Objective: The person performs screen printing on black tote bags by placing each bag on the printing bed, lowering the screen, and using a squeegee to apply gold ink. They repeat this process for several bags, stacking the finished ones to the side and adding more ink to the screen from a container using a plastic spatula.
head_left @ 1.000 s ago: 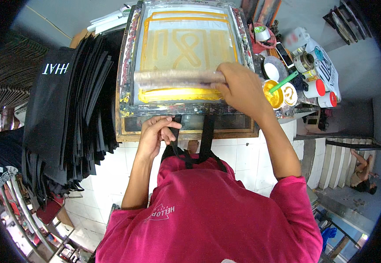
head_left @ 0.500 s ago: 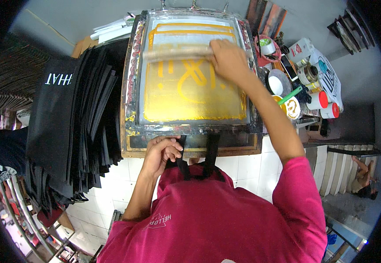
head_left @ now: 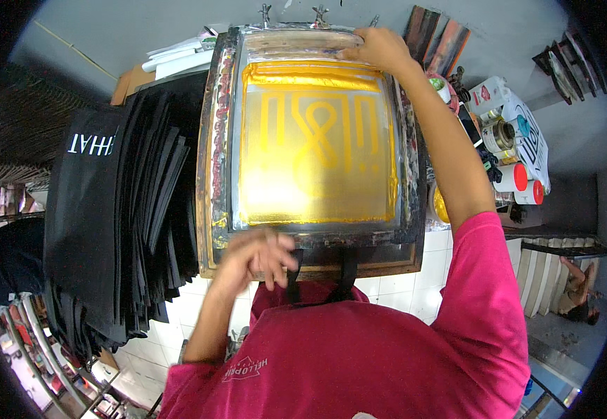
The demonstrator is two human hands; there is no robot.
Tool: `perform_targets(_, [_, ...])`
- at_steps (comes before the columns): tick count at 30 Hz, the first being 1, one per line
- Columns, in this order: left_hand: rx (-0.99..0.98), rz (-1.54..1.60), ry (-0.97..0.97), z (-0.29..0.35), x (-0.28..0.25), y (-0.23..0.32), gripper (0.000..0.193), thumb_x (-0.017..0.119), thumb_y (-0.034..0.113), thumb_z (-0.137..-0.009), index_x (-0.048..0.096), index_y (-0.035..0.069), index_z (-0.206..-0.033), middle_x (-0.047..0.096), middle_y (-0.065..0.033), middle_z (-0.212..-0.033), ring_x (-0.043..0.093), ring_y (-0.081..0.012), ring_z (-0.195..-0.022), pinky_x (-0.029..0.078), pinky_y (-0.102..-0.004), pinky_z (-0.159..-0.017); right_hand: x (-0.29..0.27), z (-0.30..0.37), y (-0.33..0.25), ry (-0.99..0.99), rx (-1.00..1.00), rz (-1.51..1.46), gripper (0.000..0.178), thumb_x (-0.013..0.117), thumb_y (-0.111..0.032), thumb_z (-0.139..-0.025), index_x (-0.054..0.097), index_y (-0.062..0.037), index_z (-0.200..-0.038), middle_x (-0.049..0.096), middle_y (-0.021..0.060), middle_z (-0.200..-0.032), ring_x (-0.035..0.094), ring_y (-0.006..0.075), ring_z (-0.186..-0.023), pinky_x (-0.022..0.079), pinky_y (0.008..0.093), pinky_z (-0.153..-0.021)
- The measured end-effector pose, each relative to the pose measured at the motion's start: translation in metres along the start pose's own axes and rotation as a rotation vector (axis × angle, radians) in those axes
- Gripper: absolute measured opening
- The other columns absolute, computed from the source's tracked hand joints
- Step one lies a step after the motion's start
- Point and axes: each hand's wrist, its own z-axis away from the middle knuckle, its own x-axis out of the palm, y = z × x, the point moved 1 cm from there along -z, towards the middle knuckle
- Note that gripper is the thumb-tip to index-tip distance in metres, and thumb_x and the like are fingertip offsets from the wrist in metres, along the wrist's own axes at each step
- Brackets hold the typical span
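Note:
A screen-printing frame [head_left: 214, 146] lies in front of me, its mesh coated with yellow ink [head_left: 282, 202] through which a pale line design shows. My right hand [head_left: 379, 50] is closed on the right end of a wide squeegee [head_left: 293, 45] at the far end of the screen. A thick ridge of yellow ink [head_left: 317, 78] lies just on the near side of the squeegee. My left hand [head_left: 258, 258], a little blurred, hovers at the near edge of the frame with loosely bent fingers apart and nothing in them. Black straps [head_left: 347, 269] hang out below the frame.
To the left hangs a thick stack of black bags [head_left: 132, 216]. Several jars with red lids [head_left: 510, 177], a tin [head_left: 497, 136] and a tub of yellow ink [head_left: 440, 204] stand on the right. Metal wing clamps [head_left: 319, 15] rise behind the frame. Another person [head_left: 577, 293] is far right.
My right hand has pushed the squeegee away from me to the far end, and ink has gathered in a ridge there. My left hand has shifted slightly, its fingers loosening.

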Motion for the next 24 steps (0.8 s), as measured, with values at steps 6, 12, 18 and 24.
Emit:
perform_targets(6, [1.273, -1.636, 0.769, -0.152, -0.02, 0.178, 0.044, 0.073, 0.025, -0.088, 0.066, 0.001, -0.124, 0.066, -0.0219, -0.125, 0.065, -0.0356, -0.114, 0.049, -0.0426, -0.1, 0.016, 0.026, -0.027, 0.132, 0.043, 0.116, 0.068, 0.069, -0.075, -0.072, 0.077, -0.0103, -0.094, 0.075, 0.0165, -0.087, 0.073, 0.0345, -0.082, 0.057, 0.0476, -0.073])
perform_targets(12, [0.693, -1.694, 0.647, -0.189, -0.037, 0.207, 0.043, 0.08, 0.032, -0.08, 0.074, 0.004, -0.112, 0.073, -0.021, -0.107, 0.07, -0.036, -0.098, 0.054, -0.0427, -0.09, 0.023, 0.06, -0.021, 0.174, 0.025, 0.157, 0.074, 0.068, -0.079, -0.069, 0.074, -0.0078, -0.087, 0.074, 0.0143, -0.084, 0.073, 0.0326, -0.079, 0.057, 0.0447, -0.066])
perform_targets(18, [0.733, -1.693, 0.654, -0.152, -0.025, 0.166, 0.041, 0.081, 0.032, -0.079, 0.075, 0.004, -0.108, 0.074, -0.0184, -0.1, 0.072, -0.0348, -0.091, 0.055, -0.0413, -0.085, 0.03, 0.107, -0.033, 0.257, -0.022, 0.144, 0.069, 0.072, -0.076, -0.067, 0.072, -0.0083, -0.081, 0.071, 0.0111, -0.079, 0.071, 0.03, -0.073, 0.056, 0.0425, -0.062])
perform_targets(24, [0.82, -1.646, 0.616, -0.115, -0.017, 0.128, 0.033, 0.082, 0.026, -0.078, 0.075, 0.003, -0.101, 0.073, -0.0173, -0.096, 0.071, -0.0347, -0.086, 0.055, -0.0422, -0.08, 0.03, 0.157, -0.054, 0.334, -0.053, 0.12, 0.063, 0.076, -0.071, -0.066, 0.07, -0.0087, -0.076, 0.069, 0.0082, -0.076, 0.07, 0.027, -0.071, 0.054, 0.0394, -0.059])
